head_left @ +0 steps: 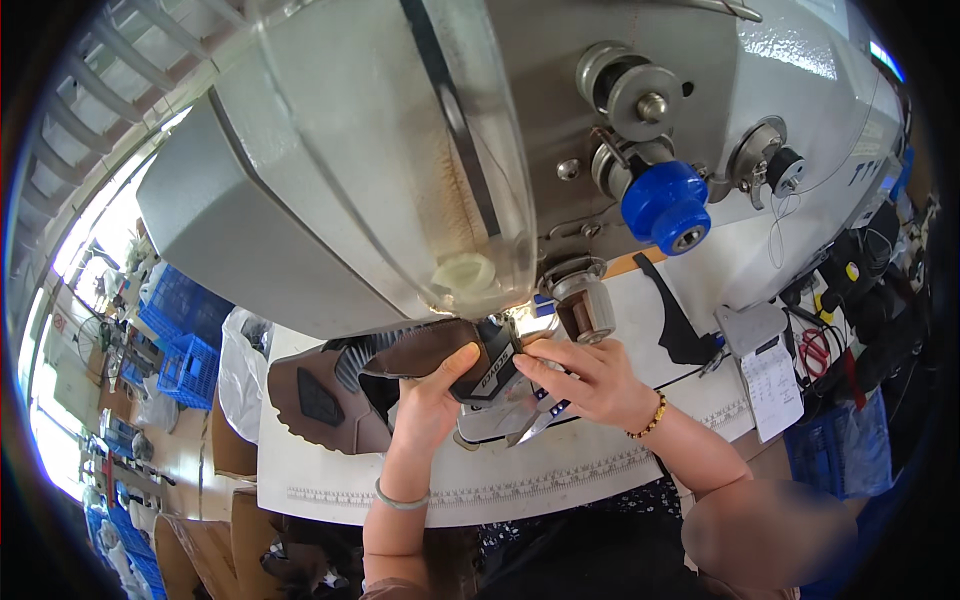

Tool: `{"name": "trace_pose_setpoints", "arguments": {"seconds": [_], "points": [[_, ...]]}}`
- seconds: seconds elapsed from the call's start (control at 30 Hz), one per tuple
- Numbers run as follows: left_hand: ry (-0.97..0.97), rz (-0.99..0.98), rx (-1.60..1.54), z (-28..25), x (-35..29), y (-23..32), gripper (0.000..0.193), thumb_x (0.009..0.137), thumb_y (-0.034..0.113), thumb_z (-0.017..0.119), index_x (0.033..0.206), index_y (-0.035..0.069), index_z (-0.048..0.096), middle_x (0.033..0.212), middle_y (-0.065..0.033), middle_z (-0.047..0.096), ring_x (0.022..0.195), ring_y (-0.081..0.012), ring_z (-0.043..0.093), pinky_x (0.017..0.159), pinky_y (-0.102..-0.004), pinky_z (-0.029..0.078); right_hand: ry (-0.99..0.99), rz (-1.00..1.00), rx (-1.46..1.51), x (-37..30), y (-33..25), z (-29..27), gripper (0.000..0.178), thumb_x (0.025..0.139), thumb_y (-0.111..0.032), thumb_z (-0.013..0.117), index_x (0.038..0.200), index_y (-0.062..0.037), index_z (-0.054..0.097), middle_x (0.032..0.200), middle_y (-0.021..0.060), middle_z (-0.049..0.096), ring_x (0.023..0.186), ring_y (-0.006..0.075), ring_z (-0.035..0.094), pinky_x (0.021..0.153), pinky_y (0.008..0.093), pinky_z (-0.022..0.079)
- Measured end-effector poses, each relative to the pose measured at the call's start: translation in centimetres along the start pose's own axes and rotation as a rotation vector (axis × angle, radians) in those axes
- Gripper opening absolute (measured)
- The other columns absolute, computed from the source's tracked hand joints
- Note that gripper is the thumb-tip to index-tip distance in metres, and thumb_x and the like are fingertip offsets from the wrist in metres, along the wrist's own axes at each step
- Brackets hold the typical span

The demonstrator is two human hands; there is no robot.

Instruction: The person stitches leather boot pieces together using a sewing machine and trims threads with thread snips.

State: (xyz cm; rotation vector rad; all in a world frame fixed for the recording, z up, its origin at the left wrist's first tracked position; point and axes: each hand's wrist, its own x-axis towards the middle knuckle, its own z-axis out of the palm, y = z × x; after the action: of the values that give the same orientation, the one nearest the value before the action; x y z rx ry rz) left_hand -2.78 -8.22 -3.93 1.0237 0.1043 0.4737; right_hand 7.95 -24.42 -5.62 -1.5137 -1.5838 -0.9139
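A brown and black shoe upper (318,392) lies on the white sewing table (600,480), partly raised under the head of a large grey sewing machine (270,230). My left hand (425,408) grips its folded edge, thumb on top beside a dark lettered panel (487,372). At the other side of that panel, my right hand (597,382) pinches the edge with thumb and forefinger. The needle area is mostly hidden by the machine's clear cover and the upper. Just below my right fingers, pointed metal blades (530,428) rest on the table.
A black cut piece (680,322) lies right of the machine's needle area. Farther right are a notepad (768,385) and red-handled scissors (815,352). A printed ruler strip (400,497) runs along the near table edge. Blue crates (190,368) and cardboard boxes (195,555) stand at the left.
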Motion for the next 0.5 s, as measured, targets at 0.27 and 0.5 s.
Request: {"name": "trace_pose_setpoints", "arguments": {"seconds": [0.27, 0.5], "points": [[0.032, 0.007, 0.006, 0.62, 0.46, 0.16, 0.019, 0.081, -0.002, 0.058, 0.100, -0.001, 0.058, 0.094, -0.0070, 0.062, 0.083, -0.0135, 0.060, 0.074, -0.0252, 0.048, 0.021, 0.046, -0.019, 0.09, -0.13, 0.09, 0.042, 0.062, -0.004, 0.065, 0.104, -0.0065, 0.057, 0.093, 0.0028, 0.054, 0.065, 0.0127, 0.058, 0.052, 0.0242, 0.049], [-0.036, -0.106, 0.056, 0.94, 0.60, 0.71, 0.018, 0.086, 0.002, 0.052, 0.103, -0.003, 0.053, 0.094, -0.0120, 0.061, 0.078, -0.0193, 0.062, 0.061, -0.0321, 0.054, 0.027, 0.029, -0.051, 0.08, 0.13, -0.26, 0.046, 0.061, -0.004, 0.064, 0.106, -0.0083, 0.058, 0.091, 0.0008, 0.051, 0.062, 0.0106, 0.054, 0.051, 0.0235, 0.047]]}}
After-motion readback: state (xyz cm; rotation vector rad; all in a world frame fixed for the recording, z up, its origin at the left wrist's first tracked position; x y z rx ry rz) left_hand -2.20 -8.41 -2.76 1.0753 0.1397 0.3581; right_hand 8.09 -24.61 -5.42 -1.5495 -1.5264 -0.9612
